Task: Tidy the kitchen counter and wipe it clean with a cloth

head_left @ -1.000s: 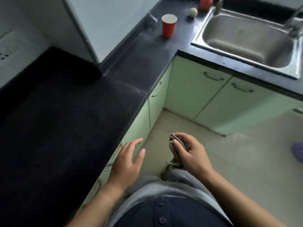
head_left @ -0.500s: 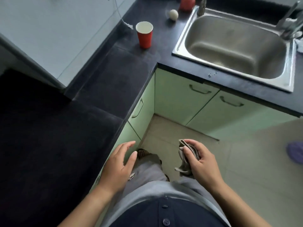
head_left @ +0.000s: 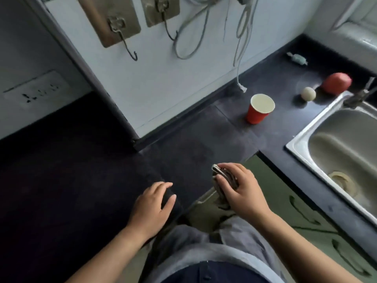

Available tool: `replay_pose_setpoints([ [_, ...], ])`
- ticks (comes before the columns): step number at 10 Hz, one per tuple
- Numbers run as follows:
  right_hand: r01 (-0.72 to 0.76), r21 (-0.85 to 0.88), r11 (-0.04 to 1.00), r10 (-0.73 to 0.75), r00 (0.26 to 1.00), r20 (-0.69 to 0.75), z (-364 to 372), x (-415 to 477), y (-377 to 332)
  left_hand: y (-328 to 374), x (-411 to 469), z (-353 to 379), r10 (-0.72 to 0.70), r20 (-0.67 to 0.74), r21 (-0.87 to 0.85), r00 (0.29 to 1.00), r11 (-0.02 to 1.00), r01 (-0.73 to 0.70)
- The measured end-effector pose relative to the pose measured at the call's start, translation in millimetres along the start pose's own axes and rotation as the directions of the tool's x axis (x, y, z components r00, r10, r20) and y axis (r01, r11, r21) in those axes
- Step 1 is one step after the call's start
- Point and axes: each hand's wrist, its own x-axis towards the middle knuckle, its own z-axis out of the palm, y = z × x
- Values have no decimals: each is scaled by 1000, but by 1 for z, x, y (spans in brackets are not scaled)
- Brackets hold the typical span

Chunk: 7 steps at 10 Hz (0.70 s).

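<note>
My right hand [head_left: 241, 192] grips a folded grey cloth [head_left: 223, 178] just above the front edge of the black L-shaped counter [head_left: 193, 144]. My left hand [head_left: 152, 205] hovers over the counter edge with fingers apart and holds nothing. On the counter farther back stand a red paper cup [head_left: 258, 111], a small pale ball [head_left: 308, 94], a red apple-like object [head_left: 337, 83] and a small wrapped sweet [head_left: 297, 58].
A steel sink [head_left: 302, 139] with a tap [head_left: 359, 97] is set into the counter at right. Hooks [head_left: 126, 43] and a hanging cable [head_left: 240, 58] are on the white wall; a socket plate [head_left: 34, 92] sits at left. Green cabinet doors [head_left: 306, 213] are below.
The view has tilted up toward the wall. Both hands rose from over the floor to the counter edge, the right still holding the cloth.
</note>
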Motion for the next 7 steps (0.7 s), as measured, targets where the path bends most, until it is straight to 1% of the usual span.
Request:
replay_pose_setpoints([
  [1,78,-33,996,-72,987,142,11,38,5,2,17,8,-73,-2,111,997,991,72],
  [2,197,-75,978,-167,940,299,21,81,10,9,31,17,-185,-56,154,981,969,191],
  [3,310,-78,948,-255,880,402,32,117,15,17,38,34,-317,-60,185,946,928,323],
  [4,372,-48,927,-320,851,417,45,144,18,24,42,49,-413,-53,219,909,884,414],
  [5,357,-42,933,-307,851,426,57,161,19,30,45,55,-466,-73,241,882,850,469],
  [6,359,-93,929,-245,781,574,64,168,24,37,46,54,-499,-95,221,861,833,507],
  [7,392,-143,909,-217,737,640,53,163,27,45,41,45,-492,-153,200,857,834,514],
])
